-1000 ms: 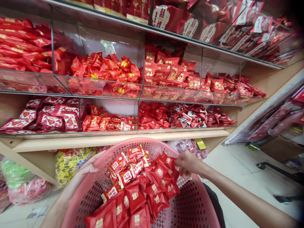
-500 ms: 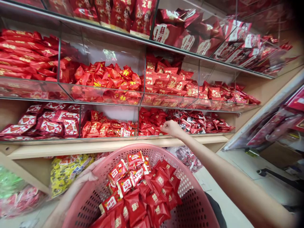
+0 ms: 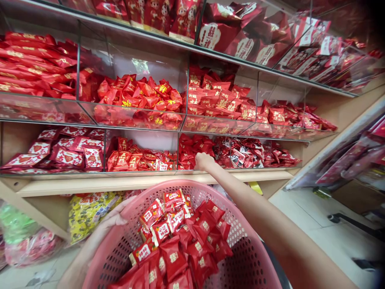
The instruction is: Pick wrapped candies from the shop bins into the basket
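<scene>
A pink perforated plastic basket (image 3: 255,257) fills the lower middle of the view, with red-wrapped candies (image 3: 173,257) and red-and-white candy packets (image 3: 161,230) inside. My left hand (image 3: 112,220) grips its left rim, fingers over the edge. Farther forward, my right hand (image 3: 205,162) reaches into a low shelf compartment among plain red candy packets (image 3: 188,150). Its fingers are curled closed, and whatever lies in them is hidden. Just right of that hand are red, black and white packets (image 3: 239,152).
Clear dividers split the shelves into compartments. Left of my right hand sit red packets with gold lettering (image 3: 124,158) and white-fronted packets (image 3: 66,156). A wooden ledge (image 3: 90,185) runs along the front. Below it lies a bag of yellow packets (image 3: 90,214).
My right hand has moved left within the red candy compartment. The basket and my left hand have shifted slightly right in view, the left hand still on the rim.
</scene>
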Demonstrator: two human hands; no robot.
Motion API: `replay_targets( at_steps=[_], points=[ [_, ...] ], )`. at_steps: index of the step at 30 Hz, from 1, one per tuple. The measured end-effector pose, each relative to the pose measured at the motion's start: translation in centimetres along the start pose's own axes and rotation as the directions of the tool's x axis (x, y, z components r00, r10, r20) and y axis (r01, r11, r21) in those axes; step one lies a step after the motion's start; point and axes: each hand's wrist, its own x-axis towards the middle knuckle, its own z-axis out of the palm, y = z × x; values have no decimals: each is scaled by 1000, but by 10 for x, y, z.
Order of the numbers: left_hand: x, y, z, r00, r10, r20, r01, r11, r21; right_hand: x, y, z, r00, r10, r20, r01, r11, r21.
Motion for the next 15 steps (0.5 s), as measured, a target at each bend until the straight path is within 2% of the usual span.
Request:
replay_targets(
  at_steps=[2,3,8,12,15],
  points=[
    [1,0,-5,987,-152,47,152,988,7,-3,-1,-1,1000,-20,3,21,1000,-16],
    [2,1,-6,980,-191,56,190,982,16,-5,-1,-3,1000,-30,-1,30,999,-24],
    [4,5,-11,970,-212,122,197,973,123,-15,4,-13,995,-76,-67,72,995,-64],
    [6,-1,-18,956,-223,192,217,975,48,-28,19,-29,986,-100,-137,91,994,-66],
    [5,-3,-18,953,-222,204,222,975,23,-45,30,-44,964,-154,-217,160,987,8]
  ],
)
